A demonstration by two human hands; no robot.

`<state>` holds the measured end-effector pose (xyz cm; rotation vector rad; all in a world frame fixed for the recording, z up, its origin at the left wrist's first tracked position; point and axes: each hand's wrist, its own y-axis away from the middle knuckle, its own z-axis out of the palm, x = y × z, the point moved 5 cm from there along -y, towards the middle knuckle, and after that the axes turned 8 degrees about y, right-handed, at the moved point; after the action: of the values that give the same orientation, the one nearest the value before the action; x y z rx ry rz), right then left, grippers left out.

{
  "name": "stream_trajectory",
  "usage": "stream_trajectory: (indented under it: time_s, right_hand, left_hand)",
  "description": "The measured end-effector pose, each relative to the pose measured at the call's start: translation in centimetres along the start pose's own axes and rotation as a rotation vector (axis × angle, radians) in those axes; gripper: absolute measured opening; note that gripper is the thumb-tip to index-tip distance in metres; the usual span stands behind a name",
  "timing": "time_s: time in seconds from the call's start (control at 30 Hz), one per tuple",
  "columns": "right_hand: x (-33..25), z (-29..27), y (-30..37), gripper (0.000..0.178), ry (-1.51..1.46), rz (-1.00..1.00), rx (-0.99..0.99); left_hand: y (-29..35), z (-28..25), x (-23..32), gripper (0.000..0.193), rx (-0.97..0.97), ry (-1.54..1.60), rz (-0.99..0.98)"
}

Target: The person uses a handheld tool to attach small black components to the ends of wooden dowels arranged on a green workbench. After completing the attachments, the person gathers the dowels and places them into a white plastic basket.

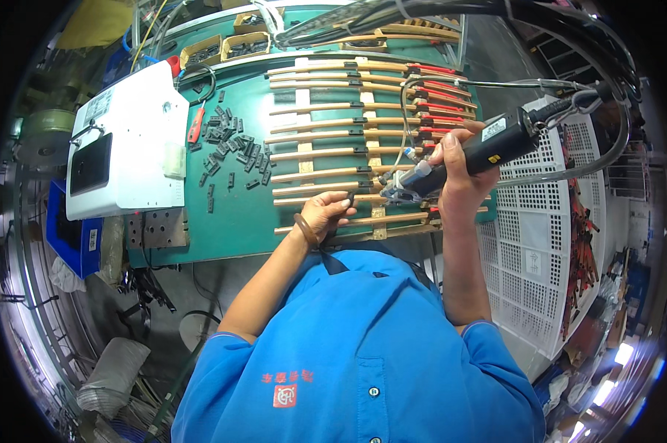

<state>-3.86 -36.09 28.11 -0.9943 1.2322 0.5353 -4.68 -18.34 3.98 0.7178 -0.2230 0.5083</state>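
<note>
My right hand is wrapped round a black power screwdriver whose front end points left and down over the rods. With the fingers of my left hand I pinch a small black block at the near rods. Several slim tan rods lie side by side across wooden strips. Black blocks sit midway along many of them, and red and black parts are at the right ends of the farther ones. The screwdriver's nose hides part of the nearest rods. Whether its tip touches anything, I cannot tell.
Loose black blocks lie scattered on the green tabletop, near a red-handled screwdriver. At left stands a white machine. A white perforated crate is at right. Hoses and cables loop around the power screwdriver.
</note>
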Motion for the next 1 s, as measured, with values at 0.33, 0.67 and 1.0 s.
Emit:
stream_trajectory:
  time_s: [0.33,0.67,1.0]
  right_hand:
    - [1.9,-0.5,0.8,0.027,0.072,-0.016,0.057]
    - [2.6,-0.4,0.6,0.033,0.069,-0.079,0.04]
    - [3.6,0.3,0.9,0.034,0.078,-0.121,0.056]
  left_hand:
    - [-3.1,2.4,-0.1,0.021,0.063,-1.244,0.786]
    - [-1.9,4.1,-0.4,0.016,0.119,-1.512,1.12]
    - [-2.5,3.4,-0.9,0.014,0.214,-1.465,1.036]
